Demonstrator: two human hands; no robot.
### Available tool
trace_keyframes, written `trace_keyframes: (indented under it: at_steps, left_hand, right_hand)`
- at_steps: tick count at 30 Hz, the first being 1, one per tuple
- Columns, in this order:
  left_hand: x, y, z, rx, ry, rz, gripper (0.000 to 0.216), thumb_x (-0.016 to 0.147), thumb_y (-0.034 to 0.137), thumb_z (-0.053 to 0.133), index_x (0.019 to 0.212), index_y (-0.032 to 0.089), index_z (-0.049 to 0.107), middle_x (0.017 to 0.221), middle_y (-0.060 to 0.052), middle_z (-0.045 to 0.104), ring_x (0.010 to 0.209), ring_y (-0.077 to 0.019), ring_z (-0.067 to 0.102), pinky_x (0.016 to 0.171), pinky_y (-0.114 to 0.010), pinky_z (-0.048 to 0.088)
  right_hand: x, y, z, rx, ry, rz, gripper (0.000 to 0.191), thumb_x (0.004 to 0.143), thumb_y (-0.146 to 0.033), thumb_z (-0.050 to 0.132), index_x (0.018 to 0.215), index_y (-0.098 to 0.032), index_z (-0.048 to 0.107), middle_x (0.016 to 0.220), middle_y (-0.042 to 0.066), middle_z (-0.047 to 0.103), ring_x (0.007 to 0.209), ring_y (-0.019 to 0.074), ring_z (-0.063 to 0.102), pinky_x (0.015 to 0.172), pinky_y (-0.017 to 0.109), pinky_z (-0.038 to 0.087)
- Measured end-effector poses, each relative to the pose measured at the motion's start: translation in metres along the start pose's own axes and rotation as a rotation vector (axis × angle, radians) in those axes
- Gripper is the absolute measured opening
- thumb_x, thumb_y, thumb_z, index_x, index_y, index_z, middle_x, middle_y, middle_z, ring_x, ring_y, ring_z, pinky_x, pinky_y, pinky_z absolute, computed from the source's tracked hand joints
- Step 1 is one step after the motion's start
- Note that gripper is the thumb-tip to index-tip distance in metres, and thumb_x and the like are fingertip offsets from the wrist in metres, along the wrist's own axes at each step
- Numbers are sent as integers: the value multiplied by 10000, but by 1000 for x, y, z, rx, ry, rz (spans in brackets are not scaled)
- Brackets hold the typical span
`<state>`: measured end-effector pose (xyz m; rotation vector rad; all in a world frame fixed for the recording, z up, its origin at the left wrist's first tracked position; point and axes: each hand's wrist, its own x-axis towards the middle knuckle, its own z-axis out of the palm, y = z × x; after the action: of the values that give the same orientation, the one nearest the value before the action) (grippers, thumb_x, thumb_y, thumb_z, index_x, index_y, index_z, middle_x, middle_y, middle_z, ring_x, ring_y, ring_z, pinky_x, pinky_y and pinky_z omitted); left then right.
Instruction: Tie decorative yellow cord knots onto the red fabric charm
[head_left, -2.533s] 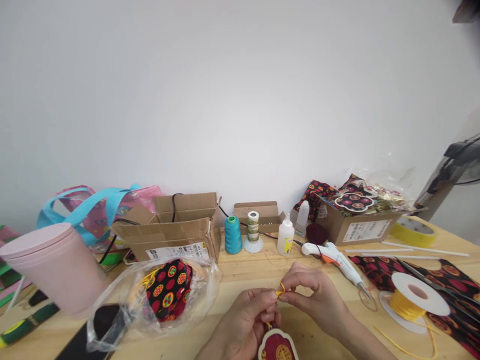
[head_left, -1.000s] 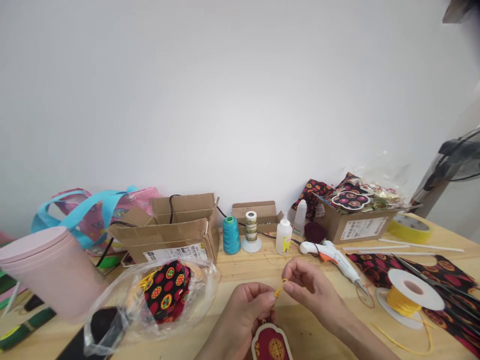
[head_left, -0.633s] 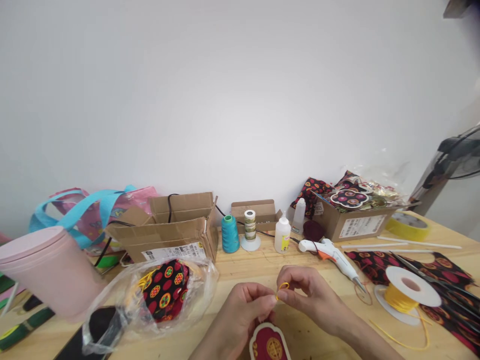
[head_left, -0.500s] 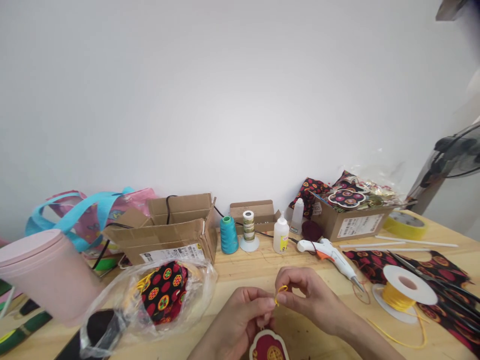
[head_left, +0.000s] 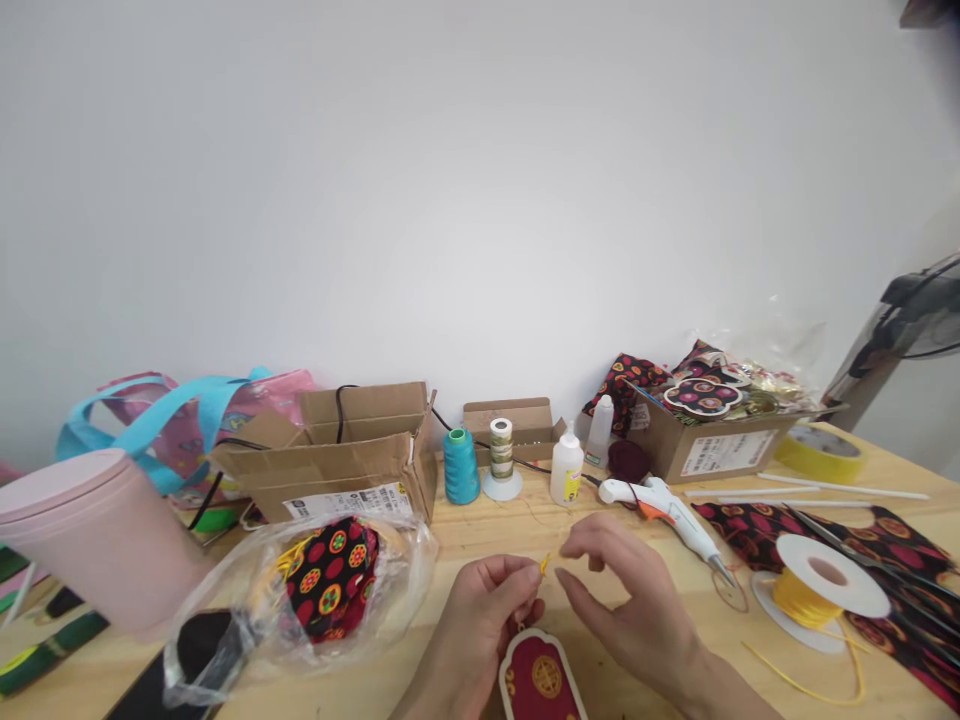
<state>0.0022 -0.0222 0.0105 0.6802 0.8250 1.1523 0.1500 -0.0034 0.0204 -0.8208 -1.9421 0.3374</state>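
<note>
My left hand (head_left: 491, 610) pinches a short yellow cord (head_left: 545, 563) between thumb and forefinger, its tip sticking up past them. Below these fingers hangs a dark red pendant (head_left: 546, 675) with a pale rim and a gold round emblem; its lower end is cut off by the picture's edge. My right hand (head_left: 630, 600) is just to the right of the cord, thumb and fingers parted with nothing between them. A spool of yellow cord (head_left: 806, 598) stands farther right, a loose end trailing from it.
A white glue gun (head_left: 667, 515) lies behind my right hand, beside glue bottles (head_left: 567, 470) and a teal thread cone (head_left: 461, 468). Scissors (head_left: 862, 560) rest on patterned fabric at right. A plastic bag (head_left: 300, 610), a cardboard box (head_left: 330, 465) and a pink bin (head_left: 97, 550) occupy the left.
My right hand has let go of the yellow cord loop and moved slightly right, its fingers parting. My left hand keeps its pinch, and more of the pendant shows.
</note>
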Motion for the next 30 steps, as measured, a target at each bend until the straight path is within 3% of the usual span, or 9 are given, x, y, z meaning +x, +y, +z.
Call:
trace_keyframes:
  at_steps: [3, 8, 21, 24, 30]
  left_hand:
    - [-1, 0, 0, 9, 45, 5, 137, 641, 194, 602, 549, 119, 533, 420, 63, 411, 434, -50, 395, 504, -186, 316]
    - [-2, 0, 3, 61, 48, 4, 149, 620, 234, 620, 559, 120, 547, 436, 55, 428, 450, -64, 412, 449, -173, 277]
    - [1, 2, 9, 340, 213, 75, 168, 556, 278, 658, 585, 121, 603, 508, 26, 543, 496, -76, 437, 486, -179, 321]
    - [3, 0, 7, 382, 202, 117, 172, 569, 288, 646, 608, 123, 619, 551, 9, 571, 527, -94, 466, 519, -191, 344]
    - [3, -1, 6, 269, 203, 47, 157, 556, 269, 658, 579, 121, 610, 453, 46, 493, 466, -68, 419, 506, -186, 340]
  right_hand:
    - [0, -3, -2, -11, 125, 43, 148, 676, -126, 512, 765, -199, 419, 684, 6, 456, 590, 126, 434, 516, 246, 380]
    - [0, -3, 1, -29, -42, -17, 98, 699, -140, 494, 777, -196, 506, 741, 41, 517, 692, 154, 494, 576, 267, 415]
    - [0, -3, 6, -106, -35, -34, 163, 695, -111, 477, 761, -193, 601, 687, 42, 627, 614, 140, 557, 553, 241, 459]
    - [1, -3, 7, -60, -36, 16, 175, 700, -108, 463, 746, -198, 606, 674, 33, 635, 579, 130, 558, 538, 231, 459]
    - [-1, 1, 12, 69, -63, 204, 143, 697, -135, 476, 721, -197, 602, 638, 2, 627, 548, 114, 558, 531, 216, 454]
